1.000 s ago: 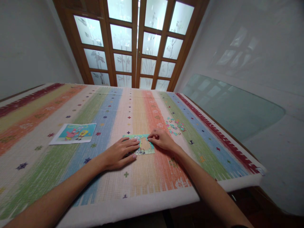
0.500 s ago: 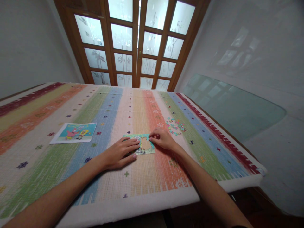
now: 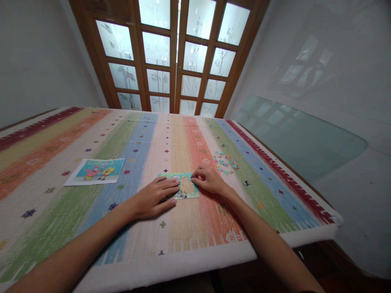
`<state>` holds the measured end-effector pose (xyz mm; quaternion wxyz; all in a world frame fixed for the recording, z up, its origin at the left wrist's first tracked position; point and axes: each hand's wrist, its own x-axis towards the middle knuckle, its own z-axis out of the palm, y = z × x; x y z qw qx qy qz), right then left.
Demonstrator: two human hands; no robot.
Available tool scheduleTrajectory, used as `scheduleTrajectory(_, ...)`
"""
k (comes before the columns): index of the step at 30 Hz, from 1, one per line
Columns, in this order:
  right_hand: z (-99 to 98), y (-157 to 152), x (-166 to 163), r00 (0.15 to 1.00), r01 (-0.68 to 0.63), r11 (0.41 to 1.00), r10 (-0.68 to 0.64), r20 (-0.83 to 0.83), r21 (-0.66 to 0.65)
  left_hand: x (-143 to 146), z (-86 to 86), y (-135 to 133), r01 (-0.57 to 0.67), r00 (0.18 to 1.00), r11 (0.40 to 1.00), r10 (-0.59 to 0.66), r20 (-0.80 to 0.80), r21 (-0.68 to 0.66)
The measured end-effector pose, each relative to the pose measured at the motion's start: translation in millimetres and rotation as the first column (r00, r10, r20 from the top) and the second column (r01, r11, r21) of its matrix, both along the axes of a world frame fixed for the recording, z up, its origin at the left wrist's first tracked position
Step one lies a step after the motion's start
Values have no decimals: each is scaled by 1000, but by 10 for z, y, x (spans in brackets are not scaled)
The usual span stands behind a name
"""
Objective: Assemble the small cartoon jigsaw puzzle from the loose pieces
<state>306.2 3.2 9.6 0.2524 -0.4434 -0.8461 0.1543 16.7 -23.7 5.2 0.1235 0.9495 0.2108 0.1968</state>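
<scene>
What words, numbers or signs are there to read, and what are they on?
None that I can read.
Picture sheet: cartoon figures, no readable words.
Puzzle: any print is too small to read, and a hand covers part.
Loose pieces: too small to read.
Tablecloth: plus-shaped marks, which look like pattern; white marks near its front edge aren't clear as letters.

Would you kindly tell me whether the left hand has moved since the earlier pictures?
No, not visibly: judged against the green cross printed on the tablecloth, the left hand keeps its place over the puzzle's left part.
</scene>
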Motion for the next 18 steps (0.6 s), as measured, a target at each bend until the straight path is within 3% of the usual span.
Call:
scheduleTrajectory(12, -6, -47, -83, 996, 41, 995, -49, 80, 95, 4, 24, -7, -8, 1000, 1000, 8, -14, 4)
scheduleTrajectory(18, 20, -75, -140, 980, 13, 985, -48, 195, 175, 14, 43, -9, -9, 999, 1000, 11, -51, 27)
